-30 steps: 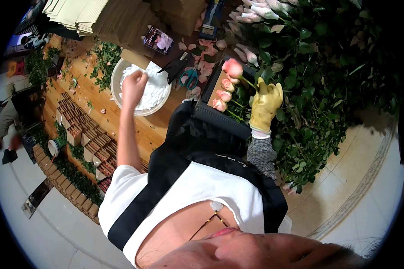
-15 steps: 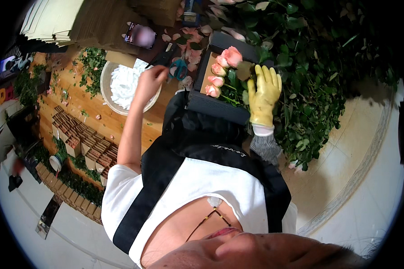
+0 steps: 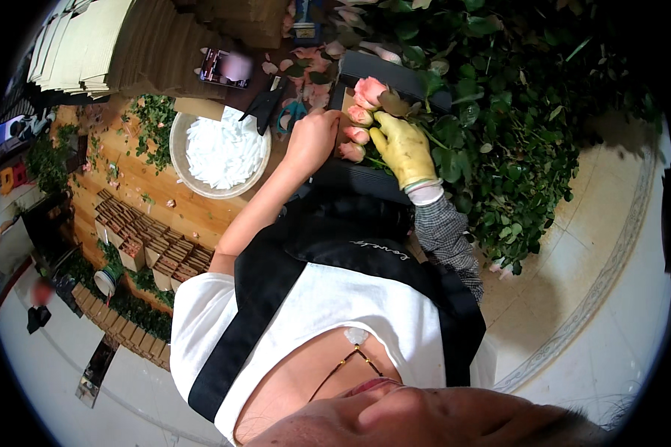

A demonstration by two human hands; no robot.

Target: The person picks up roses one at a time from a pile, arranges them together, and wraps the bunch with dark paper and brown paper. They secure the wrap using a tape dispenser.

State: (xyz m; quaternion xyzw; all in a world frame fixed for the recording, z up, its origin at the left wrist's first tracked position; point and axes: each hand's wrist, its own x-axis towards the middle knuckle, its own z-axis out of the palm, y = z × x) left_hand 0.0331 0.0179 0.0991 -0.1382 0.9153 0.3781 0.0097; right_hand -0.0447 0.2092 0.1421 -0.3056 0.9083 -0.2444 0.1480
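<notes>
Pink roses (image 3: 356, 135) lie in a row, heads to the left, on a dark ridged holder (image 3: 361, 177) with a brown board. My right hand (image 3: 404, 151), in a yellow glove, bends its thumb and fingers round the stems just behind the blooms. A large leaf hides part of the grasp. My bare left hand (image 3: 314, 141) is beside the holder's left edge, fingers curled together close to the rose heads. Whatever its fingertips may hold is hidden. Behind that hand lie blue-handled scissors (image 3: 292, 113).
At left stands a tub (image 3: 175, 156) of small white tubes. Stacked cardboard sheets (image 3: 89, 48) and a phone (image 3: 226, 68) are beyond it. Cut leafy stems (image 3: 499, 149) heap at right. Pink petals (image 3: 317, 93) litter the back; boxes of roses (image 3: 153, 246) stand at lower left.
My left hand has moved right, from near the tub to the holder. My right hand has moved left from the holder's right edge, its spread fingers now bent round the rose stems.
</notes>
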